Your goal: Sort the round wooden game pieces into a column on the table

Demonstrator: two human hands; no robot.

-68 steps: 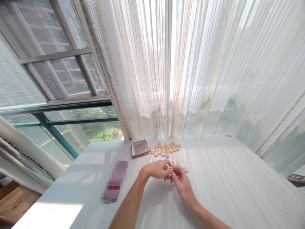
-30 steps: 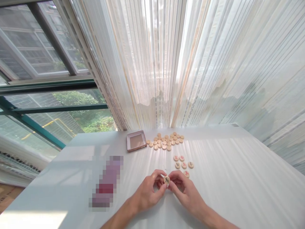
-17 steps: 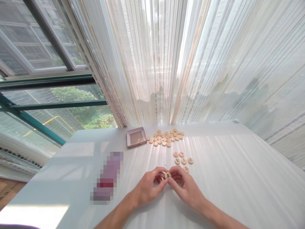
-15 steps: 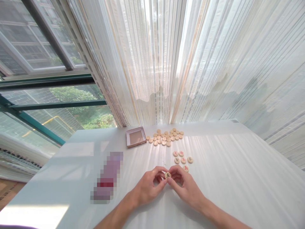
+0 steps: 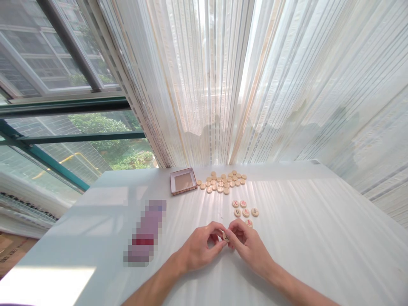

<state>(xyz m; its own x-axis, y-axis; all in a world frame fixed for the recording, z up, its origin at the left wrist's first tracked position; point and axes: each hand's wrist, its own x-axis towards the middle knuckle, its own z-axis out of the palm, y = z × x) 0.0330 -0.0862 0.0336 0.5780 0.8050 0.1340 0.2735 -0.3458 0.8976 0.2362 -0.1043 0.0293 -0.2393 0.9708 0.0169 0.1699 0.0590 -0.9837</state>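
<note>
A round wooden piece (image 5: 226, 237), nearer the wearer and rightward from the open box (image 5: 184, 182), is pinched in the fingertip grip of both left hand (image 5: 202, 247) and right hand (image 5: 251, 250). Pale discs (image 5: 220, 184) lie just right of the box on the tabletop (image 5: 302, 238); six character-marked discs (image 5: 245, 212) sit farther right, nearer.

Held disc (image 5: 225, 238), taken as clock centre, and loose discs (image 5: 226, 191) at 12 o'clock: smooth, wood-like finish. Table (image 5: 302, 250) underneath: smooth, soft sheen. Shallow box (image 5: 185, 191) at 11: paperboard appearance. Curtain (image 5: 197, 76) at 12: sheer cloth. Rail (image 5: 83, 137) at 10: green, painted-metal look. Carton (image 5: 15, 250) at 9: matt cardboard.
</note>
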